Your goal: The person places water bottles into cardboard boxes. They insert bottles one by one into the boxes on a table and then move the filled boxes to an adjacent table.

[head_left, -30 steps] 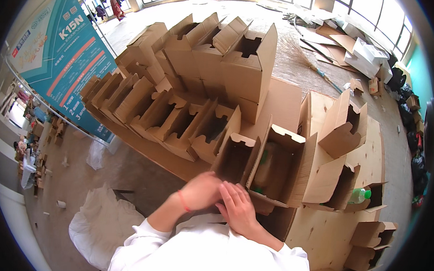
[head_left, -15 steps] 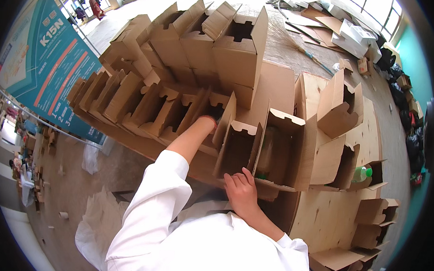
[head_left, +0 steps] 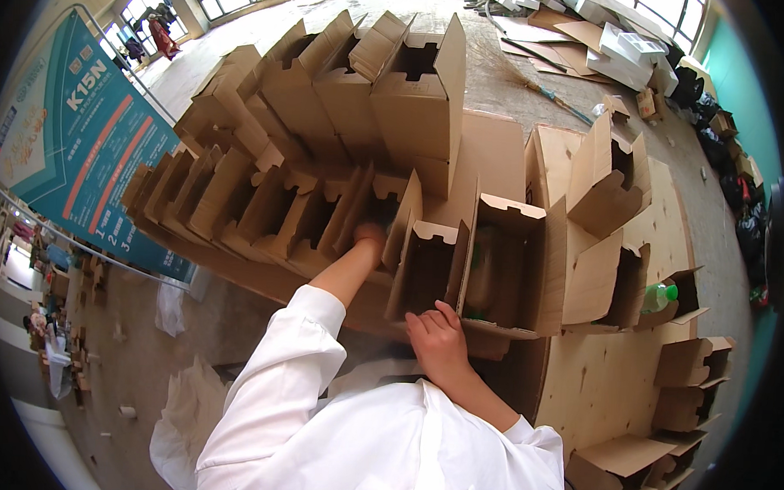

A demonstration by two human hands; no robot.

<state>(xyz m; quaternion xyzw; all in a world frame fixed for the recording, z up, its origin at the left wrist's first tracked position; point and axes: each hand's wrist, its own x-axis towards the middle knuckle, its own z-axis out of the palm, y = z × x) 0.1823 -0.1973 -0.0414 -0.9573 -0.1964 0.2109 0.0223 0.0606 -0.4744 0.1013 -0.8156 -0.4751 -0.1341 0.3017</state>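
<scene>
My left hand [head_left: 371, 236] reaches down into an open cardboard box [head_left: 408, 213] in the middle of the row. Its fingers are out of sight inside, so I cannot tell whether they hold anything. To the right stands another open box [head_left: 426, 262], which looks bare inside. My right hand [head_left: 438, 340] has its fingers bent over that box's near edge. Beside it is a wider open box [head_left: 538, 276] with a clear plastic bottle [head_left: 486, 266] standing in it.
Several open boxes [head_left: 230, 190] continue the row leftward, with taller boxes [head_left: 414, 95] behind. A plywood board [head_left: 590, 373] on the right bears more boxes and a green-capped bottle [head_left: 660, 297]. A teal banner stand [head_left: 89, 148] is at left; a broom [head_left: 553, 97] lies beyond.
My left hand has gone slightly lower and to the left within the box. My right hand stays at the box edge. The whole view has shifted a little.
</scene>
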